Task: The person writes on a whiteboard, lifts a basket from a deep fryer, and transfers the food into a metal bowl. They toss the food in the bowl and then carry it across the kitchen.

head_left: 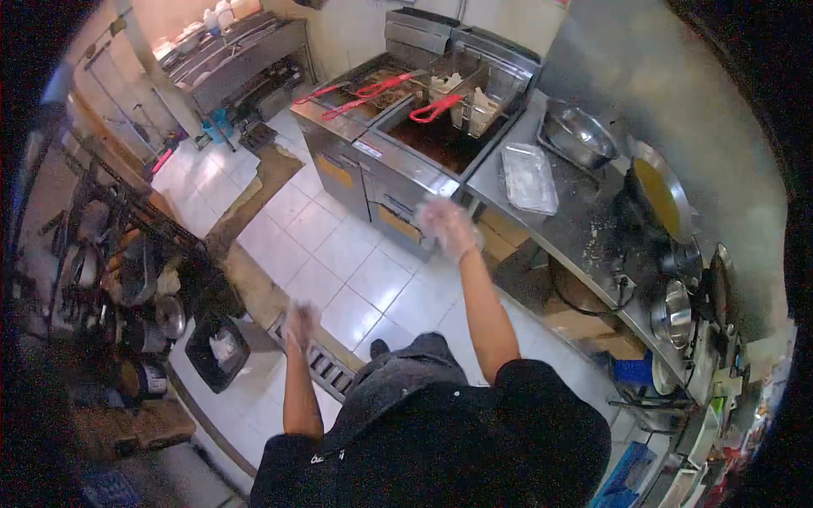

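My right hand (pixel 449 229), in a clear plastic glove, is raised in front of the steel fryer (pixel 406 165); motion smears its fingers. Lower and to the left, my left hand (pixel 301 325) hangs over the tiled floor, also blurred, and I cannot make out its fingers. Baskets with red handles (pixel 438 108) sit at the fryer, and one basket (pixel 480 113) holds pale food above dark oil. On the steel counter, a clear plastic tray (pixel 530 179) lies to the right of the fryer.
Metal bowls (pixel 580 135) and a large pan with yellow liquid (pixel 659 190) stand along the right counter. A black bin (pixel 218 351) is on the floor at left, beside racks of pots (pixel 144 326). A floor drain grate (pixel 329 370) lies near my feet.
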{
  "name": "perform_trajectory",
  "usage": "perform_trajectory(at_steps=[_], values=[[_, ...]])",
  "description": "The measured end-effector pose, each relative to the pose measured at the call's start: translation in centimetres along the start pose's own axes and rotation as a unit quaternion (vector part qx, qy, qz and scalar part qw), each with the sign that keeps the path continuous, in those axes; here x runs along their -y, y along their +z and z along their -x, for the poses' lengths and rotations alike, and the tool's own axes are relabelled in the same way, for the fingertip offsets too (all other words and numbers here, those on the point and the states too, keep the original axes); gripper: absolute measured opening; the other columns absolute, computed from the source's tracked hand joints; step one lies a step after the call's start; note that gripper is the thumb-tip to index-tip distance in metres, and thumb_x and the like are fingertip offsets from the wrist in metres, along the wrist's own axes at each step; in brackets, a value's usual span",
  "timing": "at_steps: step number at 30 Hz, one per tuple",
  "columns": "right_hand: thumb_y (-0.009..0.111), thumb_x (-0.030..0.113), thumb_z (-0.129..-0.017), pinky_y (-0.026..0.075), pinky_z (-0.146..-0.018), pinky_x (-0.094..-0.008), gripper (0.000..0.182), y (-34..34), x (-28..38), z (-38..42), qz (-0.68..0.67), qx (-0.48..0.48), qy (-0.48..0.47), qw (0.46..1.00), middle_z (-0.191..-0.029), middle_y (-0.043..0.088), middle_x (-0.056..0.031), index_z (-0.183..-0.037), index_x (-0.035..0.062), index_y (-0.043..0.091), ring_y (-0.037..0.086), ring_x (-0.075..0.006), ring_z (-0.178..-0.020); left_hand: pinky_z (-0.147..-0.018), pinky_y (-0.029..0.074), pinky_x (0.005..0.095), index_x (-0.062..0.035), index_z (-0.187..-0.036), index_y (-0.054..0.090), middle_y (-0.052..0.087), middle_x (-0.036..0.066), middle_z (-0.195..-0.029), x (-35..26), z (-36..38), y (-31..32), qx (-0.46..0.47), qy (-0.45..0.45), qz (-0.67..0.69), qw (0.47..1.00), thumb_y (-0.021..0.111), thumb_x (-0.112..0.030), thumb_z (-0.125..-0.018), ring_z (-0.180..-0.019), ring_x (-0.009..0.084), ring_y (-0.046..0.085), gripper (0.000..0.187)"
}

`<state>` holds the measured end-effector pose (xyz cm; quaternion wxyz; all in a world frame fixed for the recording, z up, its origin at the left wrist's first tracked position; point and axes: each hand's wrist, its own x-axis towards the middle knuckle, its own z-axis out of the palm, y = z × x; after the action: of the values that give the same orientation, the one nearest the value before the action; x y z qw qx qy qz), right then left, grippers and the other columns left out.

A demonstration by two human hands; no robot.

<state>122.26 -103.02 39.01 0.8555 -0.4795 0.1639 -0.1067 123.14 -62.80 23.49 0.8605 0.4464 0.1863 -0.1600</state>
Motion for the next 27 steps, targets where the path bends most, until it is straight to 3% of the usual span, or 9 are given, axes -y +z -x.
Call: perform_trajectory(at_steps=[1, 2, 8, 13, 14, 16, 18, 23, 27], values=[[0.053, 0.032, -0.08, 0.044, -0.07, -0.0275, 0.034, 0.3, 0.4, -1.8, -0.02, -0.01, -0.038, 0.999, -0.086, 0.056, -0.0094, -0.102, 0.0057, 0.05, 0.054, -0.0167, -0.079, -0.083, 0.042, 0.039, -0.0033, -0.095, 0.05, 0.052, 0.01, -0.094, 0.1, -11.0, -4.6, 0.288, -0.126, 0.092, 0.945, 0.04, -0.041, -0.086, -0.091, 0.026, 0.052, 0.04], [0.054, 0.032, -0.08, 0.044, -0.071, -0.0272, 0.036, 1.0, 1.2, -3.8, -0.038, -0.019, -0.081, 0.996, -0.085, 0.055, -0.0104, -0.103, 0.0055, 0.049, 0.054, -0.0171, -0.078, -0.083, 0.042, 0.0393, -0.0009, -0.099, 0.048, 0.053, 0.012, -0.096, -3.9, -7.4, 5.1, 0.146, -0.006, -0.034, 0.989, 0.04, -0.041, -0.086, -0.093, 0.0269, 0.052, 0.043], [0.058, 0.034, -0.077, 0.047, -0.07, -0.0302, 0.044, 5.4, 7.8, -14.6, -0.101, -0.121, -0.09, 0.983, -0.079, 0.054, -0.0105, -0.101, -0.0007, 0.046, 0.055, -0.0197, -0.072, -0.08, 0.044, 0.0372, 0.0029, -0.109, 0.042, 0.05, 0.018, -0.107, -12.6, -19.6, 27.9, 0.416, -0.041, -0.056, 0.907, 0.034, -0.05, -0.084, -0.091, 0.0279, 0.053, 0.059], [0.058, 0.019, -0.077, 0.046, -0.08, -0.0425, 0.031, 6.1, 10.8, -21.2, -0.285, -0.07, -0.146, 0.945, -0.078, 0.053, -0.0138, -0.093, -0.0031, 0.043, 0.055, -0.0251, -0.069, -0.076, 0.046, 0.0363, 0.0036, -0.115, 0.039, 0.049, 0.018, -0.109, -15.4, -23.9, 42.7, 0.419, -0.056, -0.123, 0.898, 0.039, -0.051, -0.083, -0.086, 0.029, 0.055, 0.063], [0.054, 0.022, -0.081, 0.044, -0.055, -0.0289, 0.031, 5.0, 10.8, -22.9, -0.354, -0.085, -0.113, 0.925, -0.064, 0.048, -0.0055, -0.096, -0.0051, 0.049, 0.048, -0.0148, -0.053, -0.074, 0.047, 0.0362, 0.0045, -0.116, 0.037, 0.048, 0.018, -0.11, -15.3, -24.5, 44.2, 0.444, -0.054, -0.138, 0.884, 0.04, -0.051, -0.082, -0.085, 0.0296, 0.055, 0.065], [0.054, 0.017, -0.08, 0.037, -0.044, -0.0227, 0.026, 4.2, 11.6, -23.1, -0.263, -0.144, -0.149, 0.942, -0.055, 0.039, 0.0007, -0.094, -0.0044, 0.051, 0.04, -0.0098, -0.046, -0.071, 0.048, 0.0364, 0.0041, -0.116, 0.039, 0.051, 0.019, -0.106, -15.7, -25.1, 47.1, 0.405, -0.052, -0.125, 0.904, 0.043, -0.052, -0.08, -0.083, 0.0304, 0.056, 0.066], [0.055, 0.015, -0.079, 0.033, -0.041, -0.0216, 0.025, 4.1, 12.9, -23.2, -0.244, -0.15, -0.128, 0.949, -0.053, 0.036, 0.0026, -0.094, -0.0037, 0.052, 0.038, -0.0086, -0.043, -0.067, 0.05, 0.0349, 0.0005, -0.113, 0.044, 0.055, 0.017, -0.098, -15.6, -28.0, 49.5, 0.509, -0.258, -0.14, 0.809, 0.045, -0.05, -0.08, -0.08, 0.0277, 0.057, 0.06], [0.052, 0.014, -0.079, 0.025, -0.034, -0.0212, 0.026, 3.3, 15.7, -21.3, -0.201, -0.109, -0.112, 0.967, -0.048, 0.032, 0.0061, -0.097, -0.004, 0.052, 0.031, -0.0067, -0.036, -0.049, 0.046, 0.0235, 0.0009, -0.114, 0.044, 0.058, 0.011, -0.09, -14.5, -29.7, 52.9, 0.557, -0.226, -0.239, 0.763, 0.042, -0.041, -0.085, -0.06, 0.0139, 0.055, 0.051], [0.051, 0.015, -0.08, 0.027, -0.035, -0.022, 0.029, 2.9, 14.0, -21.2, -0.179, -0.125, -0.067, 0.974, -0.049, 0.034, 0.0058, -0.1, -0.0051, 0.05, 0.032, -0.006, -0.037, -0.033, 0.023, 0.0216, -0.0019, -0.107, 0.046, 0.037, -0.004, -0.052, -14.0, -29.0, 54.5, 0.463, -0.285, -0.306, 0.782, 0.037, -0.027, -0.089, -0.037, 0.0063, 0.029, 0.032]])
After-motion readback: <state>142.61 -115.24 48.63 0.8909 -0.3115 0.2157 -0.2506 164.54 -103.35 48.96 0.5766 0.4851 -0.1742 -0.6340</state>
